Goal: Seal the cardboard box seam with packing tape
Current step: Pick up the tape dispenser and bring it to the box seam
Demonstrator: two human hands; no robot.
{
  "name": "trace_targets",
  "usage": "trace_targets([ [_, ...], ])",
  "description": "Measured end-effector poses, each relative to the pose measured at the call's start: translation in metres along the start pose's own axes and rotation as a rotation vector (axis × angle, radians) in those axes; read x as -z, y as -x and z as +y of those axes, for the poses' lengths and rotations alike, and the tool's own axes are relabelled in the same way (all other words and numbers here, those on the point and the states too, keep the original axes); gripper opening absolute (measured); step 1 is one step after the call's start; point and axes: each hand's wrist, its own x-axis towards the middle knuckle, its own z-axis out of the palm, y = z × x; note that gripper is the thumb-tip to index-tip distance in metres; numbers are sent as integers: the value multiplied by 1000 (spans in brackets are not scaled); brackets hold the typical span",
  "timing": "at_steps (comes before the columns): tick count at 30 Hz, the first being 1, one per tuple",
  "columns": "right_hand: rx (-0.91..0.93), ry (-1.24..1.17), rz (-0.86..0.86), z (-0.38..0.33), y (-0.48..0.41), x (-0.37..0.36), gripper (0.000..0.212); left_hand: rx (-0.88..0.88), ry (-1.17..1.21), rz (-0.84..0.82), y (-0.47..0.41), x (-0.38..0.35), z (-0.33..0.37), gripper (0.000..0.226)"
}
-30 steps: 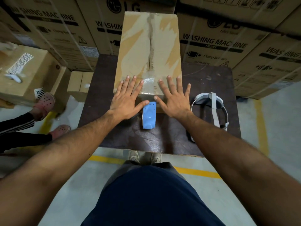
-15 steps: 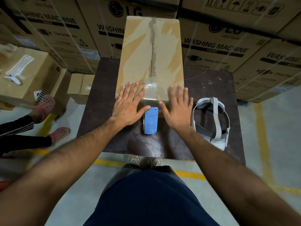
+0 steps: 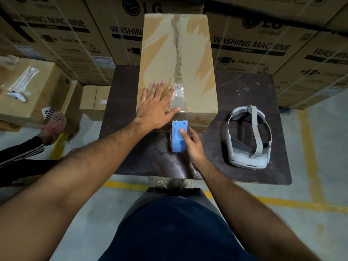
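Note:
A tall cardboard box [image 3: 195, 59] stands on a dark table [image 3: 243, 91], its centre seam [image 3: 177, 53] running away from me. A crinkled strip of clear tape [image 3: 178, 98] covers the near end of the seam. My left hand [image 3: 157, 108] lies flat and spread on the box top, its thumb by the tape at the near edge. A blue tape dispenser [image 3: 178, 136] sits against the box's front face. My right hand [image 3: 192, 146] is wrapped around the dispenser, thumb on its top.
A white headset [image 3: 248, 138] lies on the table to the right. Stacked washing machine cartons [image 3: 263, 44] wall the back. Smaller cardboard boxes [image 3: 30, 95] stand at the left, where another person's legs and pink shoe [image 3: 54, 125] show. Yellow floor lines [image 3: 282, 203] run below.
My right hand left the box top and came down onto the blue dispenser. My left hand stayed flat on the box.

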Motion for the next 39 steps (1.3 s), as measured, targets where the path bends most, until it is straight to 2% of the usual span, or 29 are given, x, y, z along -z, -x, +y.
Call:
trace_targets([
  [3, 9, -5, -27, 0, -4, -7, 50, -39, 5, -57, -11, 7, -5, 87],
  [10, -30, -70, 53, 9, -6, -10, 52, -79, -7, -163, -19, 12, -6, 99],
  [14, 0, -74, 149, 19, 1, -13, 56, -81, -14, -158, -19, 9, -6, 99],
  [23, 154, -67, 252, 28, 21, -29, 47, -110, -45, -167, -30, 4, -12, 107],
  [28, 219, -45, 280, 34, 34, -36, 40, -115, -43, -148, -29, 2, -13, 106],
  [39, 189, 6, 258, 47, 49, -30, 49, -119, -59, -126, -27, 0, -12, 108],
])
